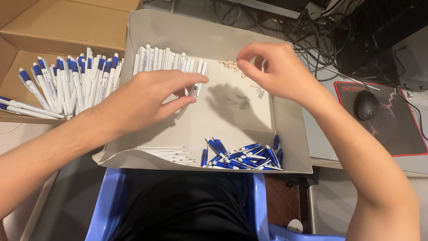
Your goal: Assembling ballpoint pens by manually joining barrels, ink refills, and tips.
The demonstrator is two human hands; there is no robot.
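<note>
Left hand point(147, 96) pinches white pen barrel point(196, 89) at right end of barrel row point(167, 60), long axis running away from person. Right hand point(276, 67) (nearer the springs) pinched over small springs point(232, 65), contents hidden.

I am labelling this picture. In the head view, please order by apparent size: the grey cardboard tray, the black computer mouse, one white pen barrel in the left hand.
1. Grey cardboard tray, by far the largest.
2. Black computer mouse.
3. White pen barrel at the left hand; slimmer than the mouse, though similar in length.
</note>
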